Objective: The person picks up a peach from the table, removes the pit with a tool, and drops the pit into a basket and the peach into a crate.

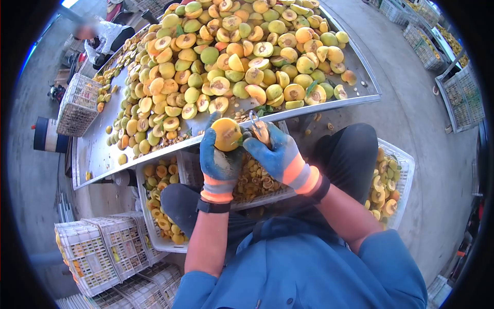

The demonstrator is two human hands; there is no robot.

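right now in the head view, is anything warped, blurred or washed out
Head view: heavy fisheye, black corners, the metal table bows at its edge and the crates lean; head view light is even daylight with a soft sheen on the table; left hand, right hand with its metal tool and the fruit half are sharp.

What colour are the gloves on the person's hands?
Blue, with orange-and-grey striped cuffs: left hand holding a fruit half, right hand a metal tool; head view.
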